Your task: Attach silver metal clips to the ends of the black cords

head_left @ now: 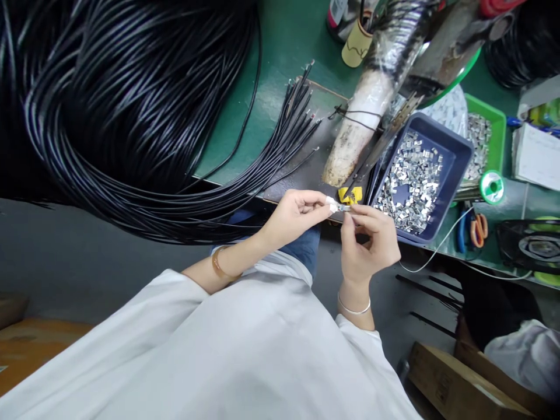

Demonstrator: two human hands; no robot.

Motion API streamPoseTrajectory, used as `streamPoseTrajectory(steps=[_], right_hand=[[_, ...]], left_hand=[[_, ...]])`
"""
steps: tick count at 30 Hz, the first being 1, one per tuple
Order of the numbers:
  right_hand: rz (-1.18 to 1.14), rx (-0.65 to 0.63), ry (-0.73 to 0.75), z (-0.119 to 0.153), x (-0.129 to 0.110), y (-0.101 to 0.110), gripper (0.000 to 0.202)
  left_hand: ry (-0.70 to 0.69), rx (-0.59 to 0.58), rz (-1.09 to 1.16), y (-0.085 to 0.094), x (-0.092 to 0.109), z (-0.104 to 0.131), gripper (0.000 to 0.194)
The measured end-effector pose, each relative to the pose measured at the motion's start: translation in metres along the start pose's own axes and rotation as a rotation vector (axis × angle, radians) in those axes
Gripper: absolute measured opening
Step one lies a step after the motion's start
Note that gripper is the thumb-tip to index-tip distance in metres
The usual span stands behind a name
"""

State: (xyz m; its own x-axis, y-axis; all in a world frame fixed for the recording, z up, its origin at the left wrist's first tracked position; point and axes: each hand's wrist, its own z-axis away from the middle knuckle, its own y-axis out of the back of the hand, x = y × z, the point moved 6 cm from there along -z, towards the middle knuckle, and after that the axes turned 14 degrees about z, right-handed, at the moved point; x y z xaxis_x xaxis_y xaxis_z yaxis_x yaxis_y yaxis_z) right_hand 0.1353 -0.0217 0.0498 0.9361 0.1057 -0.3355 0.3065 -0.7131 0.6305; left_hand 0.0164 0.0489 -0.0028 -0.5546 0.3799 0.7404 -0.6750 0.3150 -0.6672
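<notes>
My left hand is closed in a pinch, with white wrapping on its fingertips. Between the two hands is a small silvery metal connector, its left end at those fingertips. My right hand pinches the connector's other end between thumb and forefinger. Whether a wire runs into the piece under the left fingers is hidden. Just beyond the fingertips lies a yellow pad, a thin dark tip over it. To the right, a dark blue bin holds many small metal shells.
A large bundle of black cables fills the left, stripped ends fanning over a dark board. A white plastic-wrapped tube slants above the hands. Solder spool, orange-handled cutters and green bin sit right. Another person's sleeve shows lower right.
</notes>
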Motion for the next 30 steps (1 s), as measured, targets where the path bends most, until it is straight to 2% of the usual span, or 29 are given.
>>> streamPoseTrajectory(steps=[4,10,20,30], right_hand=[[0.049,0.02,0.082,0.002,-0.001,-0.005,0.021],[-0.02,0.021,0.01,0.002,0.006,-0.011,0.02],[-0.055,0.012,-0.048,-0.002,0.009,-0.012,0.017],[-0.055,-0.045,0.016,0.002,0.008,-0.012,0.014]], left_hand=[[-0.054,0.019,-0.044,0.001,-0.002,-0.004,0.014],[-0.127,0.049,-0.075,0.002,-0.006,-0.01,0.011],[-0.126,0.134,-0.198,0.001,-0.004,-0.008,0.013],[-0.07,0.092,-0.213,0.0,-0.004,-0.006,0.013]])
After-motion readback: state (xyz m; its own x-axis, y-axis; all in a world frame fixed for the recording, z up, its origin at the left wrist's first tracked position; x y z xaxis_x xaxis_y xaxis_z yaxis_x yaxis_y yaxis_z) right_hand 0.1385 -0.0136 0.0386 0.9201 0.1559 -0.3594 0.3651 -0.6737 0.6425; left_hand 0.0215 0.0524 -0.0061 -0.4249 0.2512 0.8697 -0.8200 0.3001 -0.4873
